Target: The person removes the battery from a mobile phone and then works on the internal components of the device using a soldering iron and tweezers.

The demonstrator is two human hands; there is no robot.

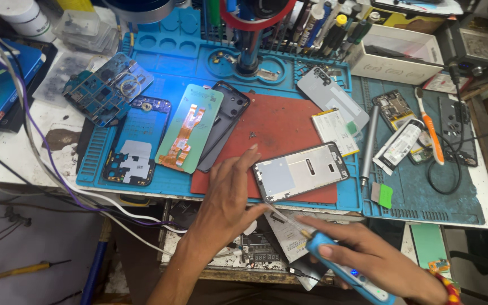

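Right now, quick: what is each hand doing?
Left hand: open, fingers resting at the phone frame edge.
Right hand: closed on a blue electric screwdriver.

The worktop (46, 121) is white and stained. On it lie two blue repair mats (165, 56), side by side. A white open box (393, 70) stands near its back edge.

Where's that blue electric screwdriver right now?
The blue electric screwdriver is in the right hand, low in the head view, its tip aimed at the phone frame on the red mat.
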